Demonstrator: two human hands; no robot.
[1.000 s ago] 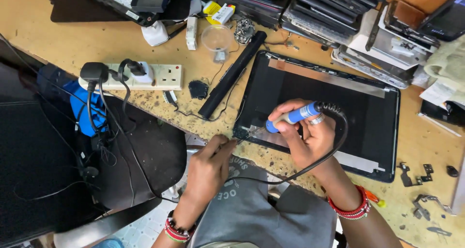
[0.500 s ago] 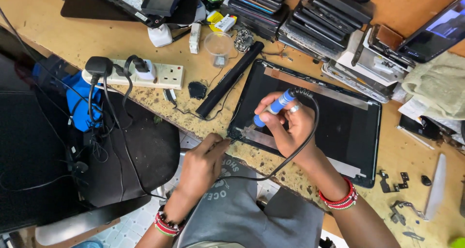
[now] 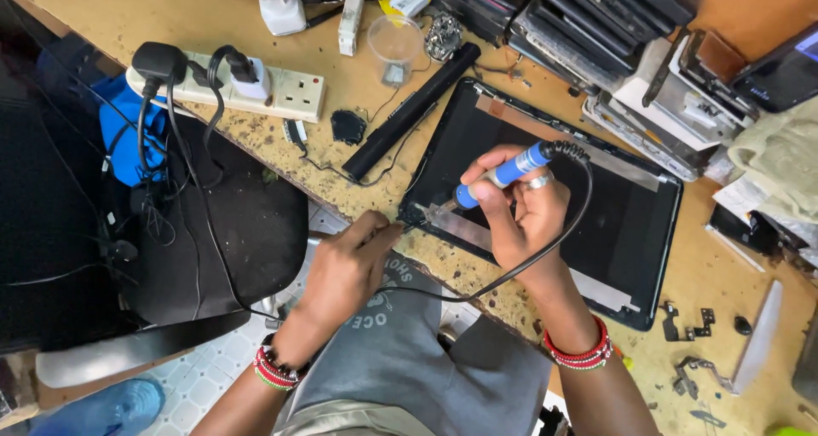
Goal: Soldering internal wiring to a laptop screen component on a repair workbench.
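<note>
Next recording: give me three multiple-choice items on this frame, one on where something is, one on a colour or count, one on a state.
1. Where does the tip of the tool in the right hand meet the black laptop lid?
A. its far right edge
B. its near-left corner
C. its middle

2. What colour is the soldering iron grip?
A. blue
B. red
C. green

3. How many plugs sit in the white power strip?
A. none
B. two
C. four

Answers: 1 B, the tip touches the corner beside the left hand fingers. 2 A, the handle is blue with a black cord. 3 B, one black and one white plug are seated.
</note>
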